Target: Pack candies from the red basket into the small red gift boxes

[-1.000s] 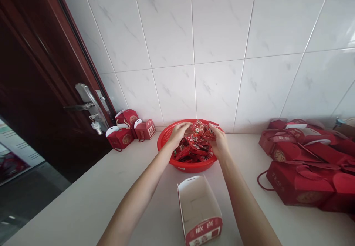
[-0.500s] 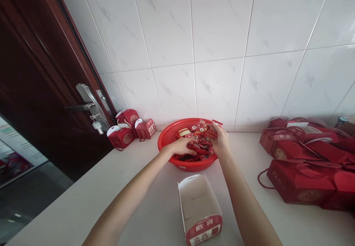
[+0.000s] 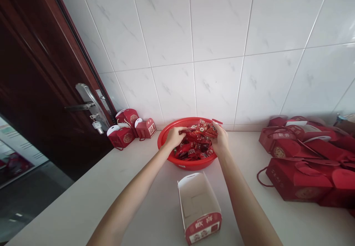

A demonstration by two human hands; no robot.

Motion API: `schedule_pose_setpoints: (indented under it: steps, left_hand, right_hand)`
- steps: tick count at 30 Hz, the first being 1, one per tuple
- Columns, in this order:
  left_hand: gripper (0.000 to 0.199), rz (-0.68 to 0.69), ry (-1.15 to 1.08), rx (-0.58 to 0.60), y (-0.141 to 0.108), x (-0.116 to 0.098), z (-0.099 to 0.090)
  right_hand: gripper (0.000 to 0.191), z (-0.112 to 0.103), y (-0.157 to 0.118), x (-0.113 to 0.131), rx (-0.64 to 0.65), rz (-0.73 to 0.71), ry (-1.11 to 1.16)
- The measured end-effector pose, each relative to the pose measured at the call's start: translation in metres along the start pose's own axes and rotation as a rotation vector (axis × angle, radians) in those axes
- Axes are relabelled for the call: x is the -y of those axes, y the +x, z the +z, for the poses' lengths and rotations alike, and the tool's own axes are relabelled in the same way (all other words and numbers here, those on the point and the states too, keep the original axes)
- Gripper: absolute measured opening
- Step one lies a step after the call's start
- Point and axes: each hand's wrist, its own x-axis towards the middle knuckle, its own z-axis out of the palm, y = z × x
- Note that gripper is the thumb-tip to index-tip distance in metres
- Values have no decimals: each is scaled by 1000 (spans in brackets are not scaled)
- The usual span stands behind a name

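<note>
A red plastic basket [image 3: 163,135] with perforated sides holds many red wrapped candies [image 3: 191,152]. Over its left part, my left hand [image 3: 174,137] has its fingertips closed on a red-wrapped candy, partly hidden by the fingers. My right hand [image 3: 221,139], at the basket's right rim, grips several red candy packets [image 3: 204,127] between thumb and fingers, one sticking up past the fingertips. In front of the basket stands an open carton [image 3: 198,201], red with white lettering on its near end; its pale inside shows no contents.
Three small red gift boxes [image 3: 124,137] stand at the back left by a dark door [image 3: 55,72] with a metal handle and keys. Many more red boxes [image 3: 302,179] with cord handles crowd the right side. A tiled wall [image 3: 216,87] rises behind the white tabletop [image 3: 133,186].
My left hand has moved up and left within the basket, from the middle of the candies, and now pinches one. My right hand stays nearly in place with its packets.
</note>
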Motion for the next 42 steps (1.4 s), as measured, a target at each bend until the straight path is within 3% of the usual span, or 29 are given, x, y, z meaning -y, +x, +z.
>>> schedule_pose_setpoints:
  steps: [10, 18, 26, 34, 42]
  left_hand:
    - [34, -74, -127, -153, -3, -4, -1]
    - [15, -95, -192, -224, 2, 6, 0]
    - [32, -23, -216, -261, 2, 3, -1]
    - [34, 115, -304, -143, -8, -13, 1]
    - [38, 154, -328, 8, -12, -15, 5]
  right_hand:
    - [22, 0, 0, 1, -17, -2, 4]
    - [22, 0, -2, 0, -24, -8, -13]
    - [21, 2, -3, 3, -28, -16, -30]
    - [27, 5, -10, 1, 44, 6, -128]
    - [33, 6, -17, 4, 177, 70, -201]
